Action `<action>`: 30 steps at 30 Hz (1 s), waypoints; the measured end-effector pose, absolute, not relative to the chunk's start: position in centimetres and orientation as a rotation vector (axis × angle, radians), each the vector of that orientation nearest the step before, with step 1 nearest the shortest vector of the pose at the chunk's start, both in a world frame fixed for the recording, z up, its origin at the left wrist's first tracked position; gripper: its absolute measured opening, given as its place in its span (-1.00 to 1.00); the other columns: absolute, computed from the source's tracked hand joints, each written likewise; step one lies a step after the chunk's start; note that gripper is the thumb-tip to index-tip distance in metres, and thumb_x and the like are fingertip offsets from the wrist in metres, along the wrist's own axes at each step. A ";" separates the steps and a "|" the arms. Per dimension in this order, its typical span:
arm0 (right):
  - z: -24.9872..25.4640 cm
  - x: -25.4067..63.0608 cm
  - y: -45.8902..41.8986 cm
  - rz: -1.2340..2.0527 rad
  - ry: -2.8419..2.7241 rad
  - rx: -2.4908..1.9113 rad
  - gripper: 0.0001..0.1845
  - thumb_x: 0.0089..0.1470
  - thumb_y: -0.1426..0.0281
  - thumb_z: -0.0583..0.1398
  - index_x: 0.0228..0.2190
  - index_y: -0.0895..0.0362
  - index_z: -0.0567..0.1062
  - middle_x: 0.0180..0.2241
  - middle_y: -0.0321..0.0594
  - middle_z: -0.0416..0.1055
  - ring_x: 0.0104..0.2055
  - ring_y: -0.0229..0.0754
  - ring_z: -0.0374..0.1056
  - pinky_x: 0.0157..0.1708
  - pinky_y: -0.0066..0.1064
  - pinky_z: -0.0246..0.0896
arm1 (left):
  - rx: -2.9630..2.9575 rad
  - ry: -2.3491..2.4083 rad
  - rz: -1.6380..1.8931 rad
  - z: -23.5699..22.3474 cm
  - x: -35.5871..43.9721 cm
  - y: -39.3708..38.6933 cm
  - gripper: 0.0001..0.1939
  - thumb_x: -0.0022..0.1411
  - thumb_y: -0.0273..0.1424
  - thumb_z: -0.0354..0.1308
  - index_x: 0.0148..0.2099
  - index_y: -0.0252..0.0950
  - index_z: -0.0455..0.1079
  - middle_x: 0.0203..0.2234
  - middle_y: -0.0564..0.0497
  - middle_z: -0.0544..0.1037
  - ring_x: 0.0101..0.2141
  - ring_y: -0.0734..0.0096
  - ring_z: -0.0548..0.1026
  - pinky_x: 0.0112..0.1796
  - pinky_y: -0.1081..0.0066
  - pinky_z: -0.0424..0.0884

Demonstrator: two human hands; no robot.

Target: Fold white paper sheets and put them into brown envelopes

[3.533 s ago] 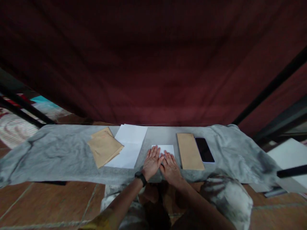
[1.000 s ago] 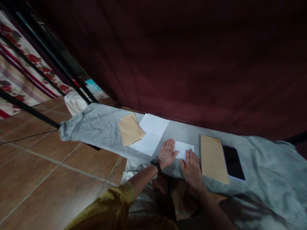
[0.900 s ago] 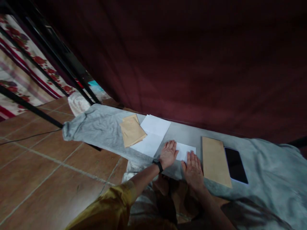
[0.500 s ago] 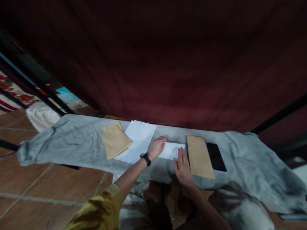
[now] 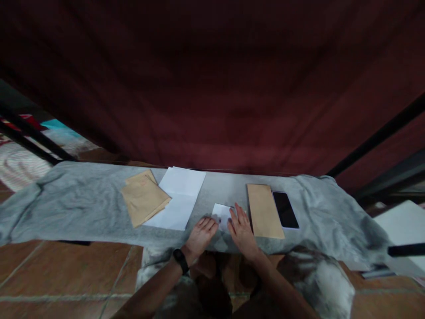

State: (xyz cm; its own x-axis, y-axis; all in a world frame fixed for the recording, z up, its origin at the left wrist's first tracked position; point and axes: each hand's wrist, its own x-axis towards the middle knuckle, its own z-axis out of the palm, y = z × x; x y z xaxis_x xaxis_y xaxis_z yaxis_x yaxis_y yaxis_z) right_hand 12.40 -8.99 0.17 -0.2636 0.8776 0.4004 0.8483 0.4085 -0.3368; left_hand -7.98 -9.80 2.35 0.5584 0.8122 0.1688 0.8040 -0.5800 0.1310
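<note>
A small folded sheet of white paper (image 5: 220,212) lies on the grey cloth (image 5: 229,184) between my two hands. My left hand (image 5: 202,234), with a dark watch on its wrist, has its fingers together and bent at the paper's lower left edge, closed on it. Fingers stretched and slightly apart, my right hand (image 5: 241,231) rests along the paper's right edge and partly covers it. To the left are larger white sheets (image 5: 181,195) with a visible crease, partly under brown envelopes (image 5: 144,199). Right of my right hand lies a long brown envelope (image 5: 265,210).
A dark-screened phone (image 5: 285,210) lies beside the long envelope. Behind the cloth-covered surface hangs a dark red curtain (image 5: 212,110). Black metal bars (image 5: 375,137) stand at both sides. Below is a tiled floor (image 5: 66,270); a white board-like thing (image 5: 403,226) is at far right.
The small white paper now shows a smaller visible area, apparently folded over. My left hand has come down from its top left corner to its lower left edge. The camera view has shifted.
</note>
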 end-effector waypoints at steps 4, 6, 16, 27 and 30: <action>-0.5 11.9 -9.0 0.036 -2.173 -1.509 -0.49 0.34 0.38 -0.03 0.26 0.19 0.25 0.32 0.04 0.15 0.37 0.02 0.06 0.28 0.02 0.09 | 2.783 1.493 0.279 2.8 -7.2 -10.4 -0.75 0.34 -0.54 -0.01 -0.06 -0.21 0.43 -0.20 -0.05 0.55 -0.12 0.21 0.49 -0.01 0.20 0.38; -0.2 12.1 -8.7 0.020 -2.193 -1.489 -0.48 0.34 0.38 -0.03 0.27 0.18 0.24 0.33 0.01 0.13 0.38 0.01 0.04 0.32 0.03 0.02 | 2.787 1.523 0.287 2.9 -7.2 -10.1 -0.74 0.35 -0.55 -0.02 -0.05 -0.20 0.43 -0.21 -0.04 0.55 -0.14 0.21 0.49 -0.03 0.21 0.38; -0.4 11.1 -9.3 0.129 -2.206 -1.454 -0.51 0.35 0.37 -0.05 0.22 0.20 0.34 0.30 -0.03 0.21 0.35 -0.06 0.11 0.28 -0.09 0.12 | 2.724 1.525 0.323 3.3 -7.7 -9.5 -0.73 0.29 -0.62 0.02 -0.07 -0.23 0.43 -0.18 -0.04 0.56 -0.12 0.24 0.49 -0.03 0.25 0.43; -1.0 11.0 -8.5 0.113 -2.138 -1.505 -0.50 0.37 0.40 -0.10 0.22 0.27 0.33 0.25 0.01 0.29 0.31 -0.09 0.17 0.28 -0.17 0.09 | 2.667 1.630 0.486 1.2 -5.2 -8.1 -0.52 0.41 -0.37 -0.10 0.33 -0.29 0.19 0.32 -0.15 0.25 0.31 0.17 0.18 0.26 0.07 0.18; -1.6 11.4 -8.0 -0.010 -2.122 -1.545 -0.47 0.37 0.37 -0.06 0.27 0.33 0.23 0.30 0.10 0.18 0.36 -0.01 0.06 0.29 -0.09 0.04 | 2.711 1.660 0.391 0.2 -4.3 -7.4 -0.44 0.41 -0.35 -0.11 0.40 -0.31 0.07 0.36 -0.17 0.16 0.36 0.16 0.07 0.29 0.01 0.09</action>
State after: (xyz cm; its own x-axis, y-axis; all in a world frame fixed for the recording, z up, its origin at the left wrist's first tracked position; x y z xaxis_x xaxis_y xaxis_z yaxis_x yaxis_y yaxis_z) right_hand 11.39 -8.05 -1.63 -0.2214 0.8878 0.4035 0.8916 0.3519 -0.2851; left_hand -4.33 -7.44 0.24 0.4334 0.8692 0.2381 0.8842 -0.4612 0.0744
